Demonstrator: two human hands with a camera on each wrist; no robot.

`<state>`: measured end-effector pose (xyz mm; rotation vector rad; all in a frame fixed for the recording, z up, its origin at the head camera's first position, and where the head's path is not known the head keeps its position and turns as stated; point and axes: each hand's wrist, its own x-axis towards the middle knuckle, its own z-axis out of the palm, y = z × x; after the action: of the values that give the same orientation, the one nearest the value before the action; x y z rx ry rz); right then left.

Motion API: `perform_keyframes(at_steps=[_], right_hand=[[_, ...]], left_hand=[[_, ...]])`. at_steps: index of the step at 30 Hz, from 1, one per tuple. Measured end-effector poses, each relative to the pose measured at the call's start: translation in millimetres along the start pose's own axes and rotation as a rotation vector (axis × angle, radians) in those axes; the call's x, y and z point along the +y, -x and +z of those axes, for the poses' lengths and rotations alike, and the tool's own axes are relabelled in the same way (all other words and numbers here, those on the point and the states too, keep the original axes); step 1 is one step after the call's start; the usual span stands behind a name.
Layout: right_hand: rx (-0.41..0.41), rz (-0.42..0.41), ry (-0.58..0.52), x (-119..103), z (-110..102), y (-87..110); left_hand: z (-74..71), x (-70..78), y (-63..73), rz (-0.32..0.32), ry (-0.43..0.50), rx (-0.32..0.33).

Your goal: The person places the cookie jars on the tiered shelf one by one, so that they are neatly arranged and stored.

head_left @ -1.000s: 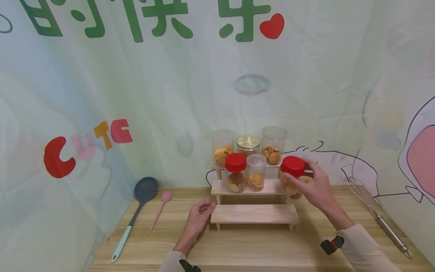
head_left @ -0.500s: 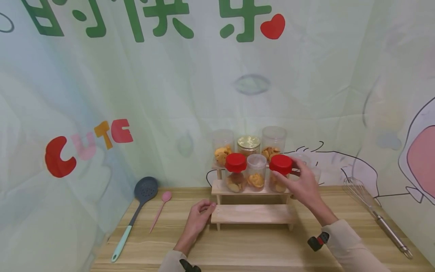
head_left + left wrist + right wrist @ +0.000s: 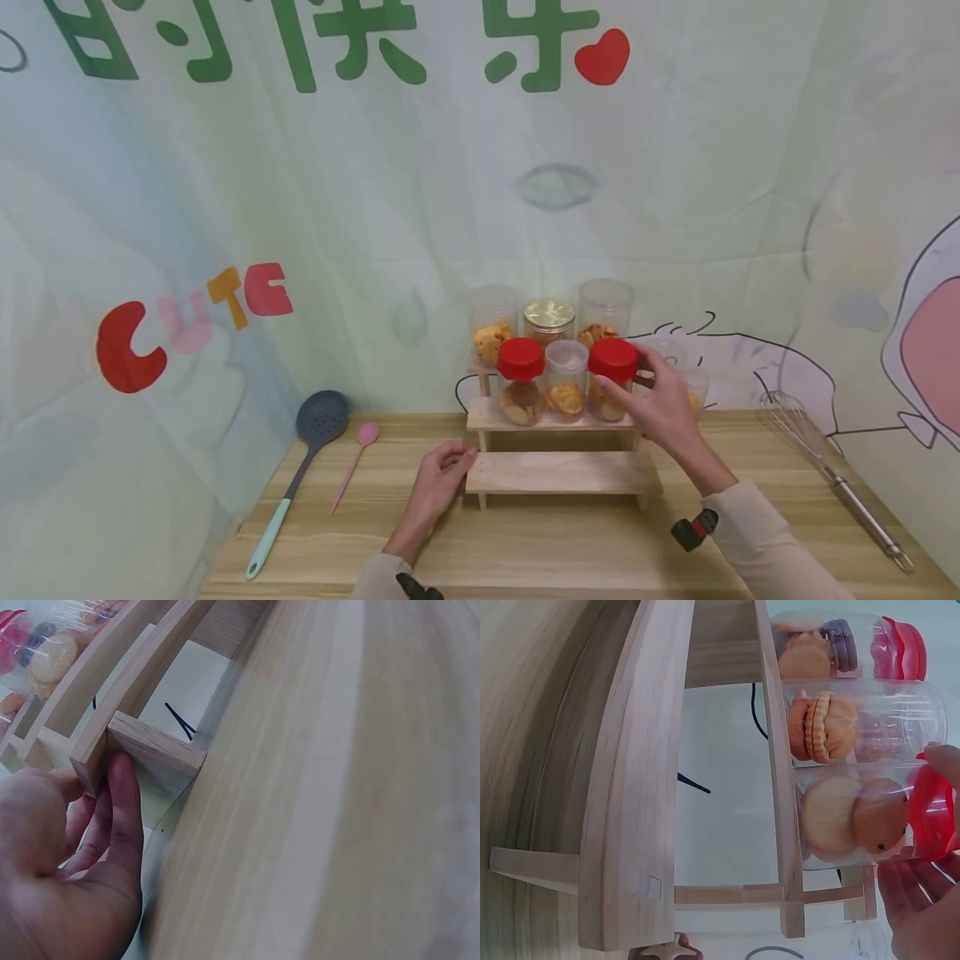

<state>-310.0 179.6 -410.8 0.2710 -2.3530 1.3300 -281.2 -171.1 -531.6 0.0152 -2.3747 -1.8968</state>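
Note:
A three-step wooden display rack [image 3: 562, 473] stands on the table. My left hand [image 3: 438, 482] pinches the left end of its lowest step; in the left wrist view my thumb and fingers [image 3: 126, 817] are around the plank end. On the middle step's right end stands a clear cookie jar with a red lid [image 3: 613, 360], held at the lid by my right hand [image 3: 666, 408]. Beside it are an open clear jar [image 3: 566, 392] and another red-lidded jar [image 3: 520, 375]. The right wrist view shows round cookies [image 3: 831, 817] inside the held jar, its base on the step.
The top step carries a gold-lidded jar [image 3: 549, 317] between two clear jars. More clear containers [image 3: 696, 387] stand behind my right hand. A slotted spoon [image 3: 321, 421] and a pink spoon [image 3: 366, 435] lie left, a whisk [image 3: 832, 479] right. A printed cloth [image 3: 420, 208] hangs behind.
My right hand has moved left with the red-lidded jar, from beyond the rack's right side onto the middle step, close to the open jar. My left hand has stayed on the lowest step.

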Motion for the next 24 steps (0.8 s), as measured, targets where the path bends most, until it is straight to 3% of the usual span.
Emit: perform_keyframes(at_steps=[9,15,24], right_hand=[[-0.022,-0.031,-0.037,4.3,-0.8,0.7],[-0.032,-0.042,-0.018,15.8,-12.5,6.9],[0.102,-0.045,-0.002,37.5,-42.1,7.9]], left_hand=[[-2.0,-1.4,-0.3,-0.012,-0.01,0.002],[-0.8,2.1,1.6,-0.004,0.012,-0.004],[-0.6,2.7,0.7,-0.008,0.006,-0.006]])
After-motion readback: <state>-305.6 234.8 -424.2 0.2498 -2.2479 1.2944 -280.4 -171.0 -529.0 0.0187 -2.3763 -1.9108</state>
